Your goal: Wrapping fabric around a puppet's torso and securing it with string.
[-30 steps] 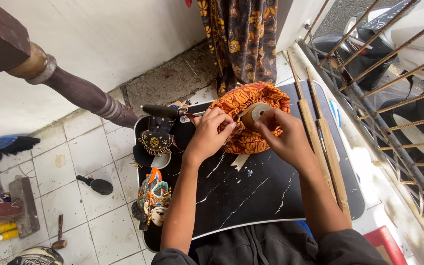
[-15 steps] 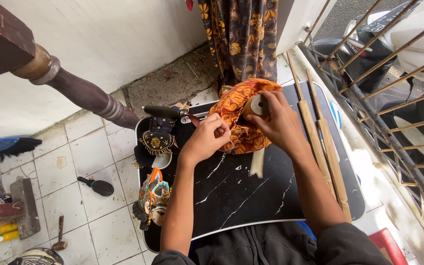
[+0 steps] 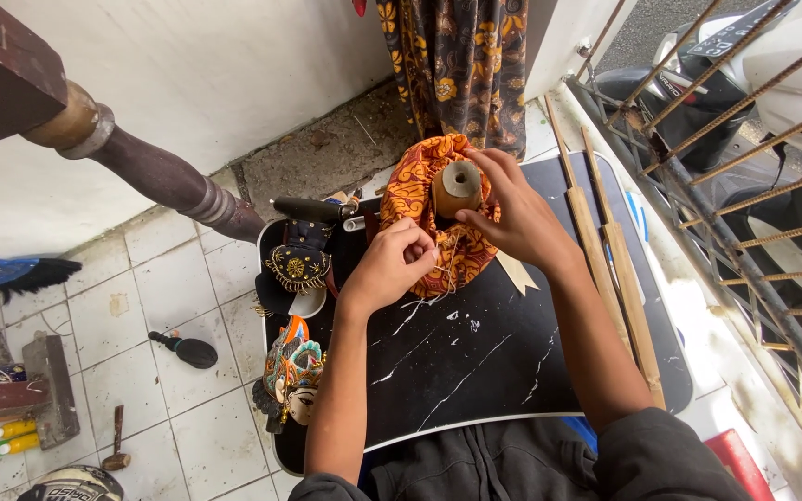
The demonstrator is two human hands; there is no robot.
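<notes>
My right hand grips a round wooden piece that sticks up out of an orange patterned cloth. My left hand pinches the lower part of that cloth, where thin pale threads hang. Both rest at the far end of a black marble-patterned board across my lap. A pale wooden sliver lies on the board just below my right hand.
Two long wooden sticks lie along the board's right side. A painted puppet head and a dark beaded garment sit at the left edge. A dark turned wooden post, floor tools, a hanging patterned cloth and a metal grille surround me.
I have lifted the cloth bundle more upright; the wooden piece now shows its round end. My left hand moved lower on the cloth, and the pale sliver lies exposed on the board.
</notes>
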